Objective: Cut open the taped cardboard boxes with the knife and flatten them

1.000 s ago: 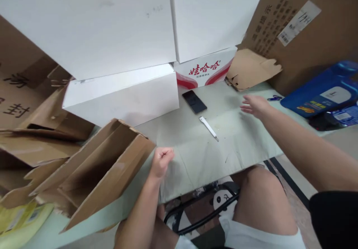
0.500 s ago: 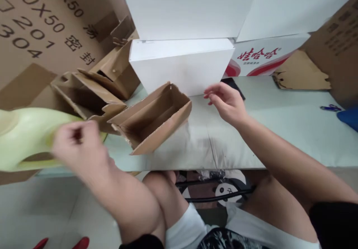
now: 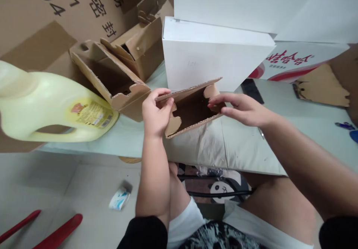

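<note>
A small brown cardboard box (image 3: 192,128) stands on the cloth-covered table in front of me, its top open and its inside dark. My left hand (image 3: 158,113) is closed on the left end of its rim, thumb toward the inside by a notched end flap. At the right end, my right hand (image 3: 240,109) has its fingers on the other end flap (image 3: 212,91), with the thumb near the front corner. Left of the box lies a pale yellow jug (image 3: 53,103) with a handle and a label.
Two more open cardboard boxes (image 3: 130,105) (image 3: 149,53) stand at the back left. Behind my hands is a white box (image 3: 212,62). A black flat object (image 3: 251,88) lies beside it. Flattened cardboard (image 3: 321,87) rests at the right. The table's front edge runs above my knees.
My left hand has come from beside the jug to the box's left end. My right hand has reached the right end flap. The box's end flaps now show, and the view has shifted.
</note>
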A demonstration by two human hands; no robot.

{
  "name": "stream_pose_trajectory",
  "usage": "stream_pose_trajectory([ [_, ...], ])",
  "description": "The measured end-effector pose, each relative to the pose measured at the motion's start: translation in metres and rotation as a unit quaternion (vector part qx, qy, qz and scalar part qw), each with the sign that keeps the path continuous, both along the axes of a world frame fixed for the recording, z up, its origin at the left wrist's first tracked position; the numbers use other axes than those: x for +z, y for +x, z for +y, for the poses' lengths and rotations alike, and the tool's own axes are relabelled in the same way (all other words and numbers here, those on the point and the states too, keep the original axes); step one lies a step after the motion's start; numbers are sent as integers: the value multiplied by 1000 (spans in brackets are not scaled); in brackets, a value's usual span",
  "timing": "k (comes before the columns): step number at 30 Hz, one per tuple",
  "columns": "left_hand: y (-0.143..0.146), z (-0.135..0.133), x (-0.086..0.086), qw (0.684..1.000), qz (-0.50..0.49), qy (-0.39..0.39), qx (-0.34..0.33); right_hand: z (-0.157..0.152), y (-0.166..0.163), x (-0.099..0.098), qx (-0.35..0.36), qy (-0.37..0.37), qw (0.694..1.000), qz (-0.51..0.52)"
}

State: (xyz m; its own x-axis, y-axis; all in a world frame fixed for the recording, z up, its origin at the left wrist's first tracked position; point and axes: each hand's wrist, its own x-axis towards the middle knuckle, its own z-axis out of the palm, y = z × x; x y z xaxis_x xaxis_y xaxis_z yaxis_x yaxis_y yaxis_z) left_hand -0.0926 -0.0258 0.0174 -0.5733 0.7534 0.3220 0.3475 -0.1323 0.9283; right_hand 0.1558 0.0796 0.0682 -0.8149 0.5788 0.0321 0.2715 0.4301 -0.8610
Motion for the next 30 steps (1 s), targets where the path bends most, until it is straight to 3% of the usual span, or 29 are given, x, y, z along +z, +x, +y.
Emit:
stream_pose_trajectory([
  [3, 8, 6, -6, 992, 20, 20, -127, -2, 21, -19, -93, 120, 988, 40],
  [6, 21, 9, -4, 953, 21, 17, -302, -1, 45, -45, -270, 240, 929, 85],
  [8, 35, 7, 4, 924, 40, -29, -380, 0, 57, -57, -351, 281, 890, 75],
  [10, 55, 1, 18, 915, 120, -92, -375, 0, 66, -62, -375, 290, 879, 47],
  [14, 95, -15, 42, 875, 357, -207, -253, -1, 74, -60, -326, 280, 903, 29],
  [17, 105, -14, 44, 854, 382, -266, -231, -4, 84, -65, -279, 240, 928, 56],
  [20, 88, -5, 36, 864, 354, -271, -232, -9, 105, -85, -289, 162, 935, 131],
  [23, 61, 5, 23, 919, 254, -213, -214, -10, 126, -110, -361, 64, 904, 221],
  [25, 54, 11, 10, 960, 72, -170, -209, -10, 133, -123, -392, -7, 886, 248],
  [26, 56, 14, 1, 965, -56, -153, -207, -9, 134, -127, -389, -39, 885, 253],
  [28, 72, 18, -18, 923, -278, -179, -196, -8, 133, -129, -352, -77, 898, 252],
  [30, 96, 20, -37, 853, -402, -257, -210, -8, 131, -123, -299, -63, 921, 240],
])
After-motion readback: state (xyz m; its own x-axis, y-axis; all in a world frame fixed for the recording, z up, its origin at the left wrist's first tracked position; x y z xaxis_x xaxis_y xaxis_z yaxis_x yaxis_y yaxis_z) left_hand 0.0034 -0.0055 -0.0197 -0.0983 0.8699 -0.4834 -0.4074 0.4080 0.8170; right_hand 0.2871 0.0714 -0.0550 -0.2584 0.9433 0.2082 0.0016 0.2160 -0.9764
